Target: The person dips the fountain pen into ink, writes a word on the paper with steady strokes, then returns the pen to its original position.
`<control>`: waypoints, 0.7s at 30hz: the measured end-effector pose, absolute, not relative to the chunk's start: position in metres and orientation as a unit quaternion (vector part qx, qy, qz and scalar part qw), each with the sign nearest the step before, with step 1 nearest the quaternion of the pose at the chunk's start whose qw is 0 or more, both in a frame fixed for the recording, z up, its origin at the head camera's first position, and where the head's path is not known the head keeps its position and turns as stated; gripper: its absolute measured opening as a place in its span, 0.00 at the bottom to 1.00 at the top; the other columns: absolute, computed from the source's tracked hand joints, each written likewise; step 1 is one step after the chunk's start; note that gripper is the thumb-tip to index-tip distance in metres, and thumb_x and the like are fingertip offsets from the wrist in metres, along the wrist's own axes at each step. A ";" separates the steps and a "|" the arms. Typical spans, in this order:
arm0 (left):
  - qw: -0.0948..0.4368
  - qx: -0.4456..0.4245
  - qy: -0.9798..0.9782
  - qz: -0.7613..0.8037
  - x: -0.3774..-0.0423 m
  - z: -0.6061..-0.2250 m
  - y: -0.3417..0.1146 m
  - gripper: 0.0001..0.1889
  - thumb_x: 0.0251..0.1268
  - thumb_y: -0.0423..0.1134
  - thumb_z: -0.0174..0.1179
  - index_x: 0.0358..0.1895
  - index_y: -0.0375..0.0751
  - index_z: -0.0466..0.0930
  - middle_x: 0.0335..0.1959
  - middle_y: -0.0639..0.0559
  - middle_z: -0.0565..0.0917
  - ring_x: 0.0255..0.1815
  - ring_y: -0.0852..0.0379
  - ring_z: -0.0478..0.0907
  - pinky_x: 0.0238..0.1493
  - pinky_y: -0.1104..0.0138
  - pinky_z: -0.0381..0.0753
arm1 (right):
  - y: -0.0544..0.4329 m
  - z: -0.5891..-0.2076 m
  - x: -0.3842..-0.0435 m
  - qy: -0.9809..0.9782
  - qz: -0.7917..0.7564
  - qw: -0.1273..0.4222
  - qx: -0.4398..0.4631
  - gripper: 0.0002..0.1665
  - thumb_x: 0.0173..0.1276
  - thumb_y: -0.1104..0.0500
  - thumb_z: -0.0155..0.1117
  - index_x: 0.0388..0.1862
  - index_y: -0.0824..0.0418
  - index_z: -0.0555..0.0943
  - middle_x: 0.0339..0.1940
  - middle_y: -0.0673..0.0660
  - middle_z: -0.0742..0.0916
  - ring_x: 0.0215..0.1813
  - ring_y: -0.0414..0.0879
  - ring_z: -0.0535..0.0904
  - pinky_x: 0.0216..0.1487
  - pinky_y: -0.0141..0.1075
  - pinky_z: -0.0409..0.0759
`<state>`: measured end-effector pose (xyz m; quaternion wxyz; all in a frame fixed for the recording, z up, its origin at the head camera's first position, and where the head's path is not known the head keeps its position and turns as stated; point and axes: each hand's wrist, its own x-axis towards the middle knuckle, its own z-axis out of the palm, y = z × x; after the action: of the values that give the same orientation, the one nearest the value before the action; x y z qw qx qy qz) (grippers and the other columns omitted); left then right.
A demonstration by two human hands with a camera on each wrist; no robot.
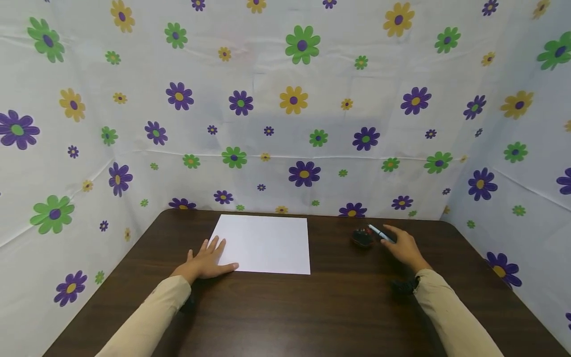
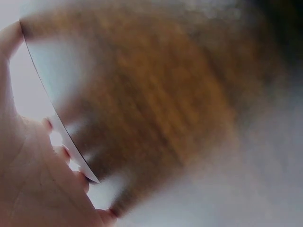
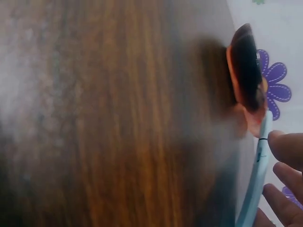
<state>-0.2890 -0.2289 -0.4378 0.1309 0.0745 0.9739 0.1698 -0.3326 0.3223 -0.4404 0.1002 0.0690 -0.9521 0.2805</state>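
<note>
A blank white sheet of paper lies at the back middle of the table. My left hand rests with spread fingers on its left edge and near corner; the left wrist view shows the palm and the paper's edge. At the right, a light blue pen points toward a small dark rounded object with red bits. My right hand is over the pen's rear part, thumb and index finger apart on either side. In the right wrist view, the thumb tip is right at the pen.
Dark brown wooden table with a glossy top. A white flower-printed cloth stands behind it and along both sides. Dark straps or devices sit under the wrists.
</note>
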 end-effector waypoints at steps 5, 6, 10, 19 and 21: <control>0.133 0.071 0.974 0.167 -0.288 -0.436 -0.227 0.58 0.53 0.78 0.47 0.76 0.38 0.43 0.77 0.34 0.39 0.75 0.30 0.31 0.61 0.28 0.24 | 0.320 -0.444 -0.338 -0.954 0.277 0.106 0.052 0.29 0.67 0.61 0.62 0.65 0.69 0.71 0.55 0.74 0.79 0.24 0.48 0.69 0.28 0.38 0.67; 0.134 0.069 0.975 0.165 -0.288 -0.436 -0.227 0.58 0.53 0.78 0.47 0.77 0.38 0.43 0.77 0.35 0.39 0.75 0.31 0.31 0.62 0.29 0.25 | 0.320 -0.445 -0.338 -0.954 0.273 0.110 0.049 0.28 0.66 0.61 0.62 0.64 0.69 0.72 0.54 0.74 0.79 0.26 0.49 0.70 0.29 0.39 0.68; 0.141 0.066 0.974 0.162 -0.285 -0.428 -0.223 0.56 0.56 0.76 0.47 0.77 0.38 0.43 0.77 0.35 0.39 0.76 0.31 0.32 0.63 0.29 0.27 | 0.318 -0.447 -0.340 -0.955 0.270 0.121 0.034 0.25 0.65 0.62 0.63 0.60 0.70 0.75 0.53 0.75 0.80 0.33 0.55 0.74 0.35 0.46 0.72; 0.135 0.069 0.976 0.157 -0.283 -0.427 -0.222 0.55 0.57 0.74 0.48 0.76 0.37 0.44 0.77 0.34 0.40 0.75 0.30 0.33 0.63 0.28 0.30 | 0.314 -0.452 -0.342 -0.948 0.282 0.148 0.001 0.20 0.66 0.62 0.62 0.55 0.70 0.79 0.48 0.74 0.82 0.32 0.54 0.72 0.31 0.42 0.69; 0.134 0.068 0.976 0.155 -0.282 -0.426 -0.222 0.55 0.57 0.74 0.48 0.76 0.37 0.44 0.77 0.34 0.41 0.75 0.30 0.33 0.63 0.28 0.31 | 0.312 -0.452 -0.342 -0.947 0.283 0.154 0.000 0.19 0.66 0.62 0.62 0.53 0.70 0.80 0.47 0.73 0.83 0.31 0.54 0.72 0.31 0.42 0.69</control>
<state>-0.2820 -0.2221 -0.4258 0.1337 0.0684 0.9765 0.1547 -0.3423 0.3123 -0.4521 0.1542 0.0000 -0.9466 0.2832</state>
